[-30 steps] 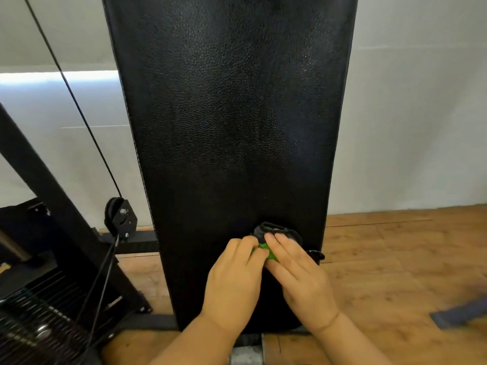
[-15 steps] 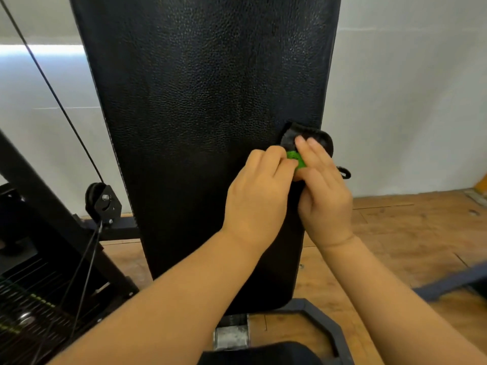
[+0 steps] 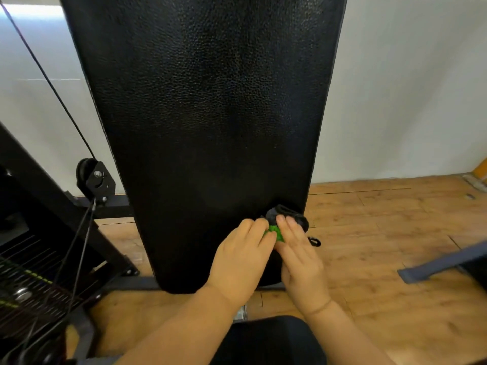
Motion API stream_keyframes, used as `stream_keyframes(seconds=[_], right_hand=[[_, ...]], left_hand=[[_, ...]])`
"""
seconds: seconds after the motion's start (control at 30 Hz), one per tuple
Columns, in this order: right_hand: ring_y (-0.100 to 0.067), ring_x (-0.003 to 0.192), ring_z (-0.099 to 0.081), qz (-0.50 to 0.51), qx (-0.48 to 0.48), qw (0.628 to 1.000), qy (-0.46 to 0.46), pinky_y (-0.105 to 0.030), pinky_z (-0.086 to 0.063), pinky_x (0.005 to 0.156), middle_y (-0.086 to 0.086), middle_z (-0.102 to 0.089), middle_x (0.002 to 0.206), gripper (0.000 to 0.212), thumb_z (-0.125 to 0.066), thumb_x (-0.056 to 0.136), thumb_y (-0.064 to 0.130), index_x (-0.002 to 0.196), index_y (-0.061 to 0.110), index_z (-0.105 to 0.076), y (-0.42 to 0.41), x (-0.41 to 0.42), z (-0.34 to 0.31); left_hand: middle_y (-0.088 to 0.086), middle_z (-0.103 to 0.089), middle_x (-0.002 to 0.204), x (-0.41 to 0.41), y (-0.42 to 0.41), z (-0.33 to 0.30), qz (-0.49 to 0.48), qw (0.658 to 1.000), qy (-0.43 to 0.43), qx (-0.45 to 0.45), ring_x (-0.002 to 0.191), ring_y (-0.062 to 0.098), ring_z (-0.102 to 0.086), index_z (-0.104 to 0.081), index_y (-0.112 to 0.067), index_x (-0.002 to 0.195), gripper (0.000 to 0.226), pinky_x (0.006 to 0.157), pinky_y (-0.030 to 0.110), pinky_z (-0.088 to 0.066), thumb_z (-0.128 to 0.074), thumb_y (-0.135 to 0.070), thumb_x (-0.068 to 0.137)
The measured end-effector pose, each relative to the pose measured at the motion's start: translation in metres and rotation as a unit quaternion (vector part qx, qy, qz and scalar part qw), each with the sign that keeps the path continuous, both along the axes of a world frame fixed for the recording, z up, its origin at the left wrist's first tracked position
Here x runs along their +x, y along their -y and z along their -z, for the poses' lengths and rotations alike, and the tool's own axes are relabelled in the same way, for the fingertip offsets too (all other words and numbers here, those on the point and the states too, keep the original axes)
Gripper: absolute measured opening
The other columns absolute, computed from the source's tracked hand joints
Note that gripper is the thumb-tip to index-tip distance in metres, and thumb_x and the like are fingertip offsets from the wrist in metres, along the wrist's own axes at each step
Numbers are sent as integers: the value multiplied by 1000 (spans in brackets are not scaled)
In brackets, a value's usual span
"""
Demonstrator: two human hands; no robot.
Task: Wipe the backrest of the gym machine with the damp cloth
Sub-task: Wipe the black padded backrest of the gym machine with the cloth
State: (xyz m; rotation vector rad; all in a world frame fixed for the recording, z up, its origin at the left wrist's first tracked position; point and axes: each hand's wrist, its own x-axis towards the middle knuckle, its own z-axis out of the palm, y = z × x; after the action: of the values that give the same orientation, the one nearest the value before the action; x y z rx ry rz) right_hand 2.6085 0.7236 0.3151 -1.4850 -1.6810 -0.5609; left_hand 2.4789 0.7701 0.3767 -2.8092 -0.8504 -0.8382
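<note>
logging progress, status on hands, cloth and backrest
Both hands, left and right, pressing dark cloth with green patch on black padded leather backrest, lower right edge. Nothing in the way.

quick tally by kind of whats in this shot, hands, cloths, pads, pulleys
Hands: 2, left hand and right hand
Cloths: 1, bunched black and green cloth under both hands
Pads: 2, tall black leather-textured backrest and black seat pad
Pulleys: 1, black cable pulley
Total: 6
</note>
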Motion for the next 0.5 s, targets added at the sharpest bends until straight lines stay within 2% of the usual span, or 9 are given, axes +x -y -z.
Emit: stream_keyframes(seconds=[0.1, 0.2, 0.27, 0.4, 0.5], right_hand=[[-21, 125, -45, -2, -2, 1000, 12, -34, -38, 106, -11, -52, 133, 22, -37, 98, 9, 116, 9, -51, 7, -1, -5], [-25, 98, -50, 72, 18, 997, 17, -38, -44, 81, -9, -48, 113, 27, -47, 84, 6, 109, 15, -50, 11, 4, -20], [-25, 89, -51, 93, 16, 995, 20, -39, -47, 70, -11, -52, 104, 29, -48, 82, 4, 109, 16, -50, 10, 7, -29], [-27, 82, -51, 89, 31, 996, 2, -37, -46, 69, -18, -60, 89, 35, -52, 79, -5, 110, 13, -51, -6, 19, -63], [-25, 81, -43, 107, 86, 990, -23, -32, -37, 70, -20, -58, 86, 30, -45, 81, -5, 104, 8, -59, -20, 24, -93]], left_hand=[[6, -67, 92, -2, 1, -2, 0, 999, -22, -39, 78, 19, -64, -71, -10, 89, 40, 65, 27, -57, -85, -6, 51], [4, -65, 89, -1, -1, -12, 5, 999, -13, -40, 74, 18, -61, -70, -12, 86, 38, 60, 25, -55, -84, -5, 51], [5, -65, 90, 3, -5, -22, 10, 1000, 2, -13, 75, 20, -61, -70, -11, 87, 29, 61, 27, -55, -77, -5, 59], [8, -65, 92, 17, -16, -49, 20, 998, 38, 51, 77, 24, -59, -69, -7, 92, 22, 65, 32, -54, -54, -5, 76], [9, -65, 92, 26, -19, -67, 5, 994, 91, 60, 77, 24, -58, -68, -6, 92, 19, 65, 31, -53, -54, -3, 79]])
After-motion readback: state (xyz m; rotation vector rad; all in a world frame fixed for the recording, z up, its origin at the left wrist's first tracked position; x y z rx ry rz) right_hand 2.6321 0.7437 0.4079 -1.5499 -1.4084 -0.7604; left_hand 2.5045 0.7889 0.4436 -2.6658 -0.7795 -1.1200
